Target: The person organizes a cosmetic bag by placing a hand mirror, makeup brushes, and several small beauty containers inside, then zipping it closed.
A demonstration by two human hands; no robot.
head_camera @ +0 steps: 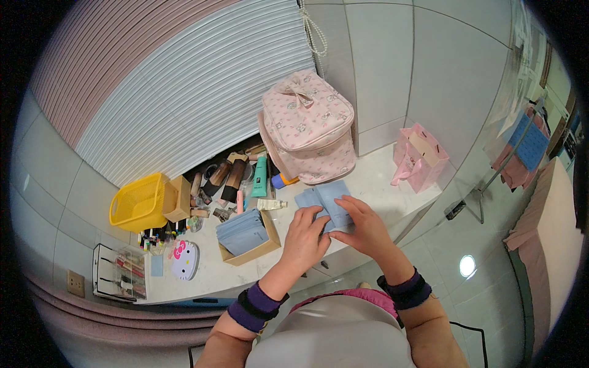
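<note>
Flat light-blue packets (335, 197) lie overlapping on the white countertop, partly under my hands. My left hand (303, 237) grips the nearer left part of them, its curled fingers covering some of their surface. Thumb and fingers of my right hand (366, 225) hold the right-hand packet by its side edge. To the left of my left hand stands an open cardboard box (271, 232), filled with a row of similar blue packets (244, 232). A small white tube (271, 204) lies just behind that box.
A pink patterned cosmetic bag (308, 129) stands behind my hands, with a pink gift bag (419, 158) farther right. Bottles and a green tube (259, 177) crowd the back left. Beyond are a yellow basket (138, 202), a cat-shaped case (185, 261) and a clear organizer (120, 271).
</note>
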